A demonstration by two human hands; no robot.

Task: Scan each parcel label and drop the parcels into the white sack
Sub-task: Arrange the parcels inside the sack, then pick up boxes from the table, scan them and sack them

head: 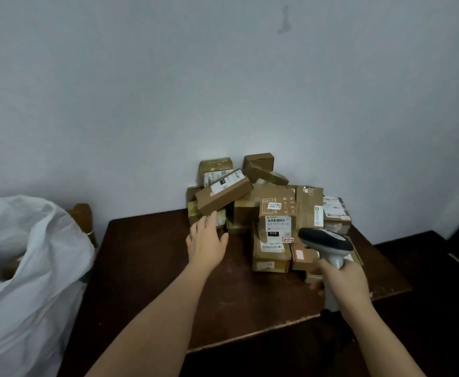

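Note:
Several brown cardboard parcels (274, 210) lie heaped against the wall at the back of a dark wooden table (152, 268). A long tilted parcel (224, 193) with a white label juts out at the heap's left. My left hand (206, 242) is stretched out with straight fingers just below that parcel, its fingertips near the lower edge; contact is unclear. My right hand (342, 281) grips the handle of a grey and white barcode scanner (326, 242), whose head points left over the front parcels. The white sack (27, 268) stands open at the far left.
A wooden chair back (83, 213) pokes up behind the sack. A plain pale wall runs behind the table. The floor to the right of the table is dark. The table's front edge (277, 330) runs diagonally between my forearms.

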